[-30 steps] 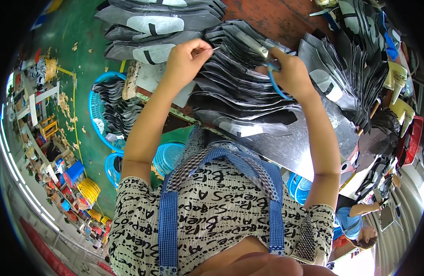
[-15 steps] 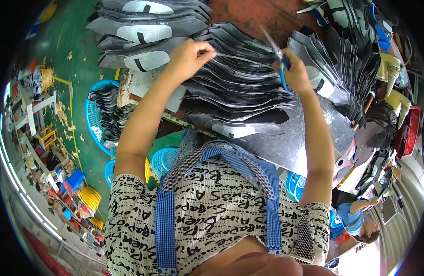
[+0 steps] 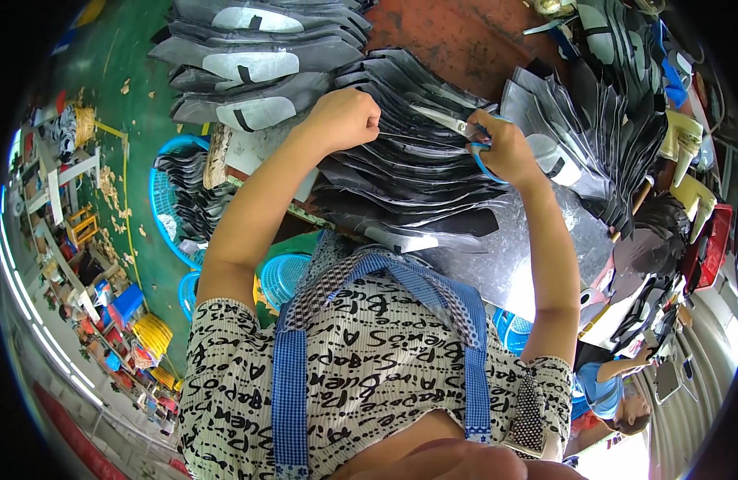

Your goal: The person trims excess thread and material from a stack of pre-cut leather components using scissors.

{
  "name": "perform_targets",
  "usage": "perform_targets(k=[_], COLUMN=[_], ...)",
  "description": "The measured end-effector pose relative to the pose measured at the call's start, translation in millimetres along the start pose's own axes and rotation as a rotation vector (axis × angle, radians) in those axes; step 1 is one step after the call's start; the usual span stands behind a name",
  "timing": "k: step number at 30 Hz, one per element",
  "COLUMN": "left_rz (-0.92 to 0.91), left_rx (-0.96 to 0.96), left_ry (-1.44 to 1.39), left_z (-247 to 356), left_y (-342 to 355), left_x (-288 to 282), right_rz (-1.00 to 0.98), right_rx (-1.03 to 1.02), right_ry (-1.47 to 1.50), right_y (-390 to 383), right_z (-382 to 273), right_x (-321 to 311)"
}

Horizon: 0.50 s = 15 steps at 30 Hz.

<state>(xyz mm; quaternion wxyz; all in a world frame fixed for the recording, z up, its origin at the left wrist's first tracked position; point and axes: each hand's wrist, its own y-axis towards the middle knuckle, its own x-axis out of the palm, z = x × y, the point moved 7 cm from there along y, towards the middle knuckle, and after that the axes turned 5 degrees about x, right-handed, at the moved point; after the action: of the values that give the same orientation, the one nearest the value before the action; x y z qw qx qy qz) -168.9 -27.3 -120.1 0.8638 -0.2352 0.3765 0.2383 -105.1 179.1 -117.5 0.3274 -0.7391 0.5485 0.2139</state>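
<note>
- The middle stack [image 3: 417, 166] of thin dark pieces lies on the table [image 3: 465, 32] between the two hands, running from its near edge toward its far side, each piece's long axis going roughly left to right
- The left hand [image 3: 349, 118] is over the stack's left end, on the side toward the table's left edge; its fingers are curled into a fist, and I cannot tell whether anything thin is pinched inside
- The right hand [image 3: 505, 148] is at the stack's right end, fingers grasping the blue handles of the scissors [image 3: 449, 120]
- The key relation: the scissors' long axis runs crosswise over the far half of the stack, blades pointing left and slightly toward the table's far side, so their tips lie between the hands, apart from the left fist
- From the left fingers, the blade tips are to the right and a little farther off; whether the blades touch the pieces below cannot be told
- Beyond the left fist, toward the table's far left corner, sits another stack with pale oval patches [image 3: 261, 66]
- Right of the scissors, toward the table's right edge, a fanned stack [image 3: 557, 132] stands near the right hand
- A bare metal sheet [image 3: 509, 260] shows along the near edge, below the right forearm
</note>
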Motion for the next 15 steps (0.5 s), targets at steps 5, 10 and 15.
perform_targets(k=[5, 10, 15], left_rz=[0.156, 0.217, 0.336], left_rx=[0.003, -0.131, -0.084], left_ry=[0.051, 0.241, 0.204], left_z=[-5.5, -9.0, -8.5], left_y=[0.9, 0.4, -15.3], left_x=[2.3, -8.5, -17.4], right_rz=[0.093, 0.135, 0.073], right_rx=[0.024, 0.037, -0.049], right_ry=[-0.026, -0.216, -0.496], right_y=[5.4, 9.1, 11.5], right_z=[4.3, 2.9, -30.4], right_x=[-0.9, 0.4, -9.5])
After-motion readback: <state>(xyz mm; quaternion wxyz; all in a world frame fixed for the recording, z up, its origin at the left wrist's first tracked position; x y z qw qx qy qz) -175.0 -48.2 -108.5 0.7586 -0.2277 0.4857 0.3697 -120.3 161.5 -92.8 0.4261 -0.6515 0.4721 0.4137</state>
